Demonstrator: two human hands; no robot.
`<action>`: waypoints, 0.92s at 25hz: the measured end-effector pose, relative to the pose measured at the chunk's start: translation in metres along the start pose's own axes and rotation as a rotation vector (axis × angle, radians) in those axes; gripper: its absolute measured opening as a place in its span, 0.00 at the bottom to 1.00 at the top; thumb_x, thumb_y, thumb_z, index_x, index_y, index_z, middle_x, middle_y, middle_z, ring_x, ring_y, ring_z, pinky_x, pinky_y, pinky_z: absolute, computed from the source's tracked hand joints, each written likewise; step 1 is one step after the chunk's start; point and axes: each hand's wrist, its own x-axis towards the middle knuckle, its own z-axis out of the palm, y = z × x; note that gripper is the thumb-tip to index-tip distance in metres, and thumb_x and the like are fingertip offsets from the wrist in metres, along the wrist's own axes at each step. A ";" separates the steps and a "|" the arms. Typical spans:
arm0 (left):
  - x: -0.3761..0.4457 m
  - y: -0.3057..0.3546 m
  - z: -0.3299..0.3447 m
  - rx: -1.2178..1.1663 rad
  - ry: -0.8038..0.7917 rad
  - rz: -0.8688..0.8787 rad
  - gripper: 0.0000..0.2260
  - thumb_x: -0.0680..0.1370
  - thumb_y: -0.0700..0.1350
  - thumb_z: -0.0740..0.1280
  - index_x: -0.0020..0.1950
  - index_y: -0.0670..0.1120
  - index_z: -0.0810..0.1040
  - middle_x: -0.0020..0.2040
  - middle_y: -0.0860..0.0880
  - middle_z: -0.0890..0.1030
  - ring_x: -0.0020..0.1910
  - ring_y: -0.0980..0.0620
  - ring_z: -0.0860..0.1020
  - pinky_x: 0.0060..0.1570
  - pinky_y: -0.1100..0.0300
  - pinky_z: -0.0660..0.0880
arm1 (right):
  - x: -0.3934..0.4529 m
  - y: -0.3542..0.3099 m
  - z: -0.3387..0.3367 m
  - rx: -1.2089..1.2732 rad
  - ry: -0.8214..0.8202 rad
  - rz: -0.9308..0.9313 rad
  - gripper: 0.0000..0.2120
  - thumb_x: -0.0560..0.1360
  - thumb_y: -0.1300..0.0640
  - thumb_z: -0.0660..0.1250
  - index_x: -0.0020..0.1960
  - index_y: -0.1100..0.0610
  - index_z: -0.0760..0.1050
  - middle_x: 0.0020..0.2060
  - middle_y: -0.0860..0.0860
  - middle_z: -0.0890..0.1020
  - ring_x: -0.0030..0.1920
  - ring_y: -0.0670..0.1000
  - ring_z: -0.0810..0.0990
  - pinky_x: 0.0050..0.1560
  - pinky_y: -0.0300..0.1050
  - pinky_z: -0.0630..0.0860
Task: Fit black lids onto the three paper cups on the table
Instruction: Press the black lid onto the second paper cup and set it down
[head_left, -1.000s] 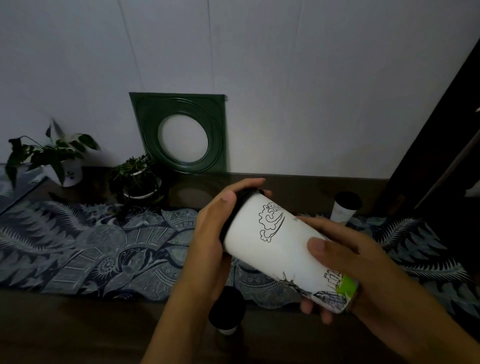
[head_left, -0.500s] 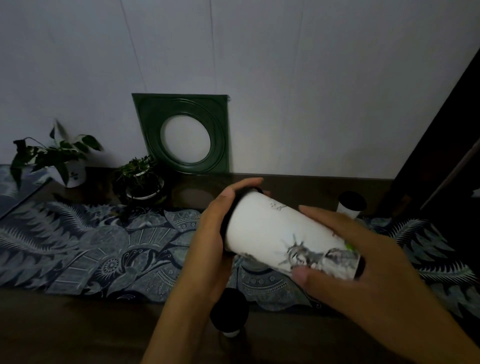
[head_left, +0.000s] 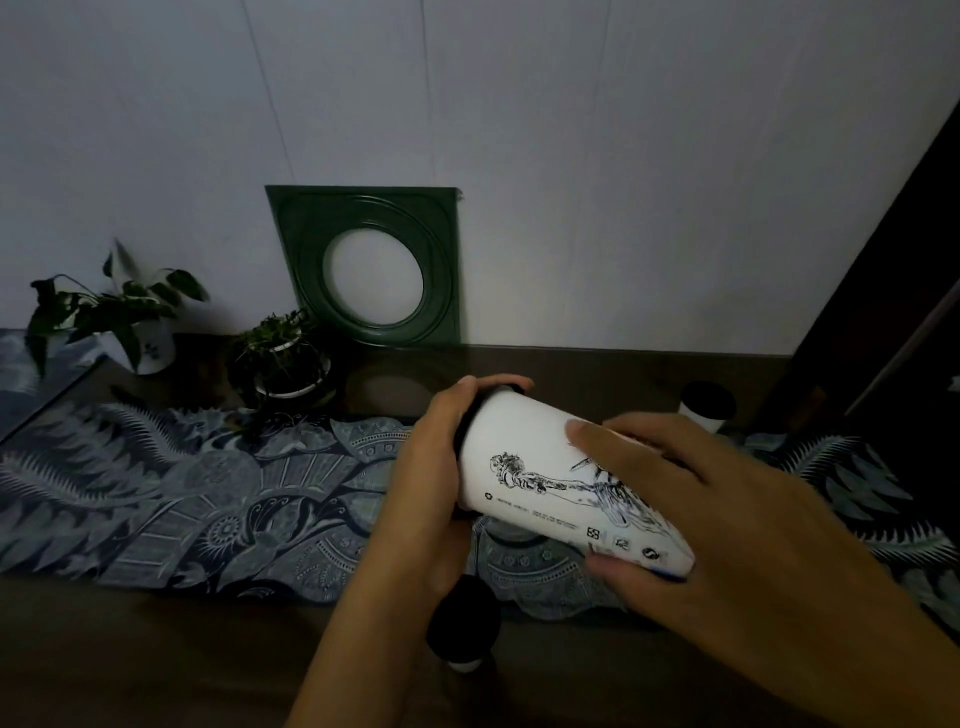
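You held the white printed paper cup (head_left: 561, 478) tilted on its side above the dark wooden bench (head_left: 156, 649). Your left hand (head_left: 431, 483) cupped its round black plastic lid (head_left: 467, 421), fingers curled over the rim. Your right hand (head_left: 727, 525) gripped the cup's base end.

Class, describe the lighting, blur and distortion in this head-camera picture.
Head view: dim overall; the white cup held in both hands is the brightest thing; the right hand looks slightly motion-blurred; the lidded cup under the left hand sinks into shadow; wide-angle bending curves the table.
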 end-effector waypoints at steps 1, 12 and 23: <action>0.000 0.001 -0.001 -0.005 -0.015 -0.003 0.19 0.82 0.52 0.57 0.52 0.46 0.86 0.51 0.41 0.86 0.49 0.43 0.82 0.42 0.53 0.78 | 0.000 -0.001 0.000 -0.005 -0.007 -0.002 0.37 0.66 0.35 0.64 0.71 0.51 0.69 0.58 0.50 0.80 0.47 0.45 0.81 0.42 0.28 0.70; -0.004 0.002 -0.003 -0.045 -0.123 0.154 0.17 0.80 0.49 0.58 0.54 0.41 0.82 0.49 0.41 0.84 0.48 0.44 0.81 0.43 0.52 0.78 | 0.001 -0.013 -0.020 1.225 -0.073 0.539 0.11 0.69 0.41 0.71 0.51 0.35 0.78 0.45 0.44 0.86 0.31 0.54 0.84 0.25 0.42 0.80; -0.004 0.001 -0.007 0.004 -0.133 0.230 0.20 0.80 0.51 0.56 0.60 0.39 0.80 0.56 0.39 0.84 0.51 0.45 0.82 0.49 0.51 0.79 | 0.000 -0.012 -0.003 0.993 -0.009 0.446 0.24 0.61 0.33 0.72 0.56 0.31 0.75 0.46 0.37 0.84 0.44 0.43 0.84 0.36 0.32 0.80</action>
